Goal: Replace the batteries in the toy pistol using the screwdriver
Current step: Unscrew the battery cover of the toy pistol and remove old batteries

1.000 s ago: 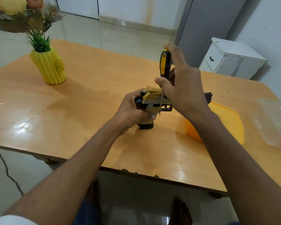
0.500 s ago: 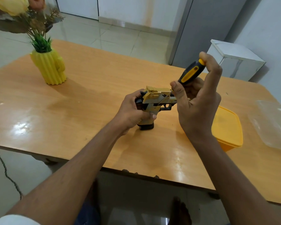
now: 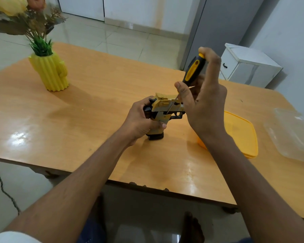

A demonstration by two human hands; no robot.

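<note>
Since half a second ago our right hand (image 3: 203, 104) has tipped the screwdriver (image 3: 193, 71) more upright, and its thin shaft now slants down to the side of the toy pistol (image 3: 162, 109). Our right fingers curl round the black and yellow handle, the thumb near its lower end. Our left hand (image 3: 140, 120) grips the pistol's back and handle at the centre of the frame, its butt standing on the wooden table (image 3: 77, 120). A yellow lid (image 3: 240, 130) lies at right, a yellow vase (image 3: 50, 72) at upper left.
</note>
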